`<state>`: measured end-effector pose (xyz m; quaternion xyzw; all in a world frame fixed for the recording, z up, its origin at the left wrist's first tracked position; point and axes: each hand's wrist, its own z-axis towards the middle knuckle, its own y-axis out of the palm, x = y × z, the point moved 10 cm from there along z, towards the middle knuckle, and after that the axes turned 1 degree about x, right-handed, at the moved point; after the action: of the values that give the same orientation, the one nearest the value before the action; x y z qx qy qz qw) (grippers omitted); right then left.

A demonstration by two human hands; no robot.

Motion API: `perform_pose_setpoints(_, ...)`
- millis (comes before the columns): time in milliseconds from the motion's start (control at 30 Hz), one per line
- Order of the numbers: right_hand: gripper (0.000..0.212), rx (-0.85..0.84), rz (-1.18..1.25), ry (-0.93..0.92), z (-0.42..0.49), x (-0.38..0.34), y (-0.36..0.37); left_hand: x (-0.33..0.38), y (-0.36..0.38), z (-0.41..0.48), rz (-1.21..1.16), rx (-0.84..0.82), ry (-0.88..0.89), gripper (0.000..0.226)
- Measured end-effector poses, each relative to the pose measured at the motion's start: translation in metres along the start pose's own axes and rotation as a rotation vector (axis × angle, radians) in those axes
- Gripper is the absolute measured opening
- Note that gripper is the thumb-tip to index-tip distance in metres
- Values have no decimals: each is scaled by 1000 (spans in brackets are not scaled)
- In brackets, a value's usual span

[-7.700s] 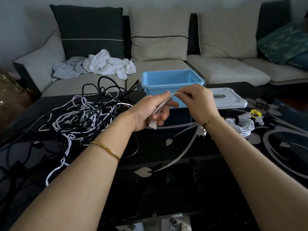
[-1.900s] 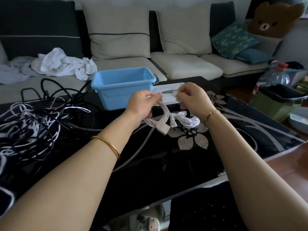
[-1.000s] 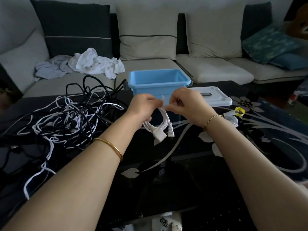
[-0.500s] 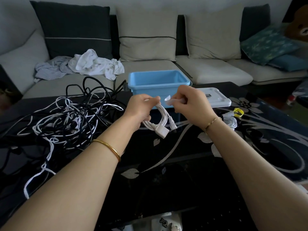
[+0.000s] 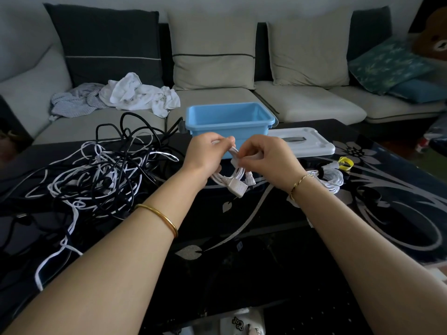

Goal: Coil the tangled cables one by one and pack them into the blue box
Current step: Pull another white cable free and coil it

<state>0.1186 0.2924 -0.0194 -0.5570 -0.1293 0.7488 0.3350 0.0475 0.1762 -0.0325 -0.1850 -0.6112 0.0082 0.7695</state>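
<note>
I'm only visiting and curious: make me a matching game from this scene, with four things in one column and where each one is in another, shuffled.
Things:
1. blue box
2. white lid
3. tangled cables
4. white coiled cable

Places:
A. held by the left hand and the right hand
B. flat on the table, right of the box
C. heaped on the table's left side
D. open, at the table's far edge

Pairs: 1-D, 2-B, 3-C, 4-A.

Grey sofa (image 5: 302,105) behind glossy black floral table (image 5: 387,213); cushions (image 5: 212,52); dim light.
</note>
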Motion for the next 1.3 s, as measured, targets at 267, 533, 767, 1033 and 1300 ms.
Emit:
perform_pose_setpoints(267,17,24,-188,-61,2,-2,4,8,3,-2,-22,11,47,20)
perform_pose_setpoints(533,10,-113,-88,-37,-4,-6,13,6,-2,0,-51,50,54,21)
perform_pose_setpoints(767,5,34,-162,-68,-1,-3,3,11,5,-3,-27,12,60,22)
perform_pose_setpoints(1033,14,155,-561,-251,-6,-22,5,14,8,-3,-36,2,66,19)
perform_pose_setpoints(1300,20,289,-338,-88,-6,-4,-12,11,5,-2,-67,25,43,21)
